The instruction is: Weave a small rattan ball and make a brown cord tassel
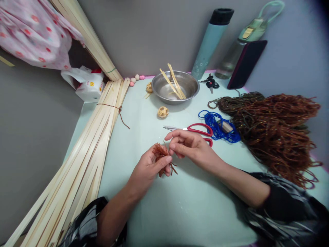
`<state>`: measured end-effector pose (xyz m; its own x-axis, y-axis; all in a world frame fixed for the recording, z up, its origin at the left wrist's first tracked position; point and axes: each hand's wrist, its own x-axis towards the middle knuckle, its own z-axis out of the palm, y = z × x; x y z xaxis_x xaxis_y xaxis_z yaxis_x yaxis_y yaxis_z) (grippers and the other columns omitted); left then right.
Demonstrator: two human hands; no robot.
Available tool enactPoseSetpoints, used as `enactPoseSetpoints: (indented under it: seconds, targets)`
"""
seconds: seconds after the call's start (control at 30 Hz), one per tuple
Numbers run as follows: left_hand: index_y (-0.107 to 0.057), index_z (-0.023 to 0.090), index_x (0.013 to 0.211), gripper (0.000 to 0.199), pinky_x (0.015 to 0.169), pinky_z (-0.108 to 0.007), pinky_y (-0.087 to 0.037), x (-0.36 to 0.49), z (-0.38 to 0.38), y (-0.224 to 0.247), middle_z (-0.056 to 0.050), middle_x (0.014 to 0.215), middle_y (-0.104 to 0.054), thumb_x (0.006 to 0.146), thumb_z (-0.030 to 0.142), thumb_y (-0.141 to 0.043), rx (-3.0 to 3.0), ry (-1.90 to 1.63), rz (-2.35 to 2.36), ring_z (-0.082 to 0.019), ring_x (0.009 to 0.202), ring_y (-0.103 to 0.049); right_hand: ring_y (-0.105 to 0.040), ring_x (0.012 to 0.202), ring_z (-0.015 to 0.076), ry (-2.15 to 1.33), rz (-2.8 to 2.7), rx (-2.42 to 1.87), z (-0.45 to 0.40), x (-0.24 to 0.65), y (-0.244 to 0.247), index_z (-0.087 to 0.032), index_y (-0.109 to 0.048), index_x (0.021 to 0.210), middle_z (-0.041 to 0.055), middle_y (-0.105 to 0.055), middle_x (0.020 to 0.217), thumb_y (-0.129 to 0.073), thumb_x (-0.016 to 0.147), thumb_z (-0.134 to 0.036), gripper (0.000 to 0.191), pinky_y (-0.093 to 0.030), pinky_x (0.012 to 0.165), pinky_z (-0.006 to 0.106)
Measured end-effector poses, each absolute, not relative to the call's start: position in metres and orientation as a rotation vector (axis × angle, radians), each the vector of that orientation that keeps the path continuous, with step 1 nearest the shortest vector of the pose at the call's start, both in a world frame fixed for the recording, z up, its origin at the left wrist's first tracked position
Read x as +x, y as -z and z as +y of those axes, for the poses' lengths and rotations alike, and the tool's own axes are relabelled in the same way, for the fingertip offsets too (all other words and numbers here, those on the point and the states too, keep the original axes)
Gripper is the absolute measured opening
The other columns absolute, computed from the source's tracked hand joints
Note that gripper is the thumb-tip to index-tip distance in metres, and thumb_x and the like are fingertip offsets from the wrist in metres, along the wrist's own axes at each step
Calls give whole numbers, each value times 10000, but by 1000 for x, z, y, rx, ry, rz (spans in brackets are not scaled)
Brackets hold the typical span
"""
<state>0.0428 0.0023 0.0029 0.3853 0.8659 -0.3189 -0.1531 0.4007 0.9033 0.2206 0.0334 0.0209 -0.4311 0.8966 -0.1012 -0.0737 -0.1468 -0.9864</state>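
Note:
My left hand is closed around a small bunch of reddish-brown yarn, looped at the top, with loose ends sticking out below the thumb. Just to its right, my right hand pinches with thumb and forefinger at what looks like a thin strand of that yarn; the fingertips partly hide it. Behind the right hand lie red-handled scissors, their blades pointing left and one handle loop partly covered by the hand. A ball woven from pale strips sits beyond the hands.
A metal bowl holds several pale strips. Right of it are blue cord, a heap of brown yarn, keys, a blue flask, a clear bottle and a phone. Tied flat strips run along the left.

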Motion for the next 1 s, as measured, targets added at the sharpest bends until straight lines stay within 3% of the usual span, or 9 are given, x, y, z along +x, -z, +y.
enactPoseSetpoints:
  seconds: [0.13, 0.33, 0.5, 0.63, 0.83, 1.0]
  targets:
    - [-566, 191, 919, 190, 557, -228, -379, 41, 1, -3, 41, 641, -601, 904, 352, -667, 900, -791, 925, -97, 559, -556, -564, 615, 90, -1588, -1369, -987, 33, 222, -25, -194, -649, 1158, 65, -726, 1070, -674, 918, -346, 286, -448, 568, 240]
    - [-562, 197, 876, 176, 567, -211, -369, 40, 2, -6, 42, 662, -604, 918, 340, -656, 790, -912, 975, -81, 582, -559, -559, 703, 142, -1574, -1620, -1082, 29, 222, -24, -173, -623, 925, 15, -654, 782, -652, 940, -457, 286, -434, 644, 265]
    - [-590, 180, 866, 233, 553, -207, -369, 39, 3, -5, 28, 619, -595, 948, 397, -606, 782, -944, 1013, -84, 573, -518, -542, 754, 139, -1841, -1732, -925, 30, 221, -24, -143, -641, 849, 35, -648, 831, -571, 994, -448, 345, -408, 698, 268]
    - [-580, 176, 879, 265, 547, -208, -371, 38, 3, -3, 28, 609, -600, 928, 433, -623, 774, -923, 1056, -85, 558, -516, -470, 654, 113, -1589, -1719, -1013, 31, 221, -23, -152, -610, 797, -21, -543, 690, -554, 1007, -393, 324, -371, 630, 247]
    - [-514, 197, 851, 229, 523, -196, -329, 40, 4, -4, 54, 602, -599, 876, 338, -693, 836, -856, 1014, -71, 548, -525, -496, 658, 111, -1210, -1787, -1118, 30, 221, -23, -152, -636, 816, -10, -573, 729, -587, 972, -256, 194, -367, 612, 243]
    - [-524, 200, 890, 190, 522, -200, -317, 40, 3, -4, 60, 604, -596, 887, 313, -676, 858, -863, 1015, -69, 549, -525, -497, 639, 115, -1307, -1771, -1146, 31, 224, -24, -164, -608, 898, -4, -586, 760, -487, 1032, -421, 315, -376, 592, 247]
